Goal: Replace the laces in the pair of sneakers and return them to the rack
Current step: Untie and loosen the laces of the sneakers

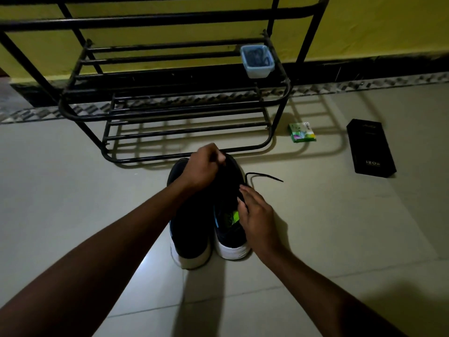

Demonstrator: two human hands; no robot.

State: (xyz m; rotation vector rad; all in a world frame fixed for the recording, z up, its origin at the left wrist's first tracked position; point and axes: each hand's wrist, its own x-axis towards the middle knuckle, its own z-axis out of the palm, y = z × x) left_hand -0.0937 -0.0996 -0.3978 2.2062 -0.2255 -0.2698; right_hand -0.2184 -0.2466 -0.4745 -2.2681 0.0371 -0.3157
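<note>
Two black sneakers with white soles stand side by side on the tiled floor, heels toward me: the left sneaker [189, 234] and the right sneaker [230, 229], which shows a green insole patch. My left hand [204, 166] is closed in a pinch over the toe end of the right sneaker, apparently on the black lace. My right hand [255, 212] rests on the right sneaker's outer side, fingers at the eyelets. A loose end of the black lace [264, 176] trails on the floor to the right. The black metal shoe rack [170, 113] stands just behind.
A small clear plastic tub [257, 62] with dark laces inside sits on the rack's middle shelf at the right. A green and white packet [302, 132] and a black box [370, 148] lie on the floor to the right. A yellow wall stands behind.
</note>
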